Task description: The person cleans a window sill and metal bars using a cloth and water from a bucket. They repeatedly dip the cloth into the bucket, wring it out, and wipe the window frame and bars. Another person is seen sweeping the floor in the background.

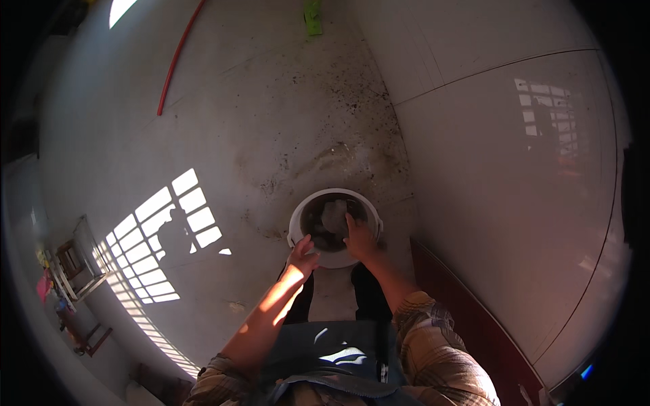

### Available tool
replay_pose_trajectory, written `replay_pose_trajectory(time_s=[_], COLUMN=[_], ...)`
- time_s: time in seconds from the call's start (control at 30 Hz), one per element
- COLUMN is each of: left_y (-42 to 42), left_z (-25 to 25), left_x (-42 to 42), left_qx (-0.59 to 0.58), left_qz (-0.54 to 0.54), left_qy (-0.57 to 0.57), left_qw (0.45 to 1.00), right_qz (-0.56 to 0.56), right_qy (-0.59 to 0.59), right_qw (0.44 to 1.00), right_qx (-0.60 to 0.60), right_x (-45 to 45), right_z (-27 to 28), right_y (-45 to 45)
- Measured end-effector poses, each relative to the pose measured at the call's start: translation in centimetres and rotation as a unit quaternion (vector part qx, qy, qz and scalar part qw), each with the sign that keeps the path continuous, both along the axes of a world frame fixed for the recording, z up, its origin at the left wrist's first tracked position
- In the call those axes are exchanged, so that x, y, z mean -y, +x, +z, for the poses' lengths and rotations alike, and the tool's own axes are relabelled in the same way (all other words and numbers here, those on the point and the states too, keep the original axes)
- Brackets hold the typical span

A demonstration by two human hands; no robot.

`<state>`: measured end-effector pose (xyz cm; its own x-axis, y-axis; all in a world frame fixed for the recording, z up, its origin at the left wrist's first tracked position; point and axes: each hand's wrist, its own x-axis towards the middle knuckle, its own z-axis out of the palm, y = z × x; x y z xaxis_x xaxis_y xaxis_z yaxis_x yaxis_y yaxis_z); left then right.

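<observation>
Between my feet on the floor stands a white plastic bucket (337, 261) holding dark, murky water (316, 239). A pale grey wad that looks like a wet cloth (334, 217) lies in the water, partly under the surface. My right hand (361, 240) reaches over the bucket's right side, fingertips at the cloth's right edge; whether they grip it is unclear. At the bucket's front left rim is my left hand (303, 260), its thumb and fingers apart, with nothing seen in it.
Dark dirt specks (350, 101) cover the floor beyond the bucket, along the wall (487, 167) at right. A dark red board (457, 304) runs along that wall's foot. Further off lie a red pipe (175, 66) and a green object (313, 18). A wooden frame (71, 259) stands far left.
</observation>
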<state>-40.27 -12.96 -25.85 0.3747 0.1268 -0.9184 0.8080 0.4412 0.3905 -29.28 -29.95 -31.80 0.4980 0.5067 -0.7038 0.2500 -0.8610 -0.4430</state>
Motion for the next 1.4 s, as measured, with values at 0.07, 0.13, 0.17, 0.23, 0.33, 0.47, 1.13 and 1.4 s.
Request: replay_pose_trajectory(time_s=[0.07,0.13,0.17,0.23,0.33,0.47,1.13,1.4], left_y=[-0.3,-0.5,-0.6,-1.6,-2.4,-3.5,1.9,3.5], left_z=[-1.9,-3.5,-5.0,-7.8,-12.4,-19.2,-17.2,-11.8], left_x=[-0.3,-0.4,-0.5,-0.3,0.8,2.8,1.6,3.0], left_qx=[-0.017,-0.020,-0.017,-0.011,-0.059,0.059,-0.212,-0.113], left_qz=[0.009,0.027,0.029,0.040,0.004,-0.145,0.078,0.259], left_qy=[-0.019,-0.050,-0.058,-0.077,-0.037,0.195,-0.129,-0.379], left_qw=[1.000,0.998,0.998,0.996,0.998,0.968,0.966,0.881], right_qz=[0.084,0.162,0.210,0.309,0.235,0.111,-0.171,-0.241], right_qy=[0.006,0.049,0.041,0.026,-0.046,-0.111,0.082,0.194], right_qw=[0.995,0.978,0.969,0.941,0.970,0.987,0.981,0.951], right_qx=[0.046,0.121,0.126,0.134,0.050,-0.016,-0.028,-0.006], right_x=[-0.9,-1.2,-1.1,-0.2,1.4,2.4,-0.8,-3.6], right_z=[-4.5,-9.0,-11.1,-14.7,-18.5,-20.6,-8.9,9.3], right_y=[0.4,0.1,0.1,-0.5,-2.0,-3.8,-1.1,-5.4])
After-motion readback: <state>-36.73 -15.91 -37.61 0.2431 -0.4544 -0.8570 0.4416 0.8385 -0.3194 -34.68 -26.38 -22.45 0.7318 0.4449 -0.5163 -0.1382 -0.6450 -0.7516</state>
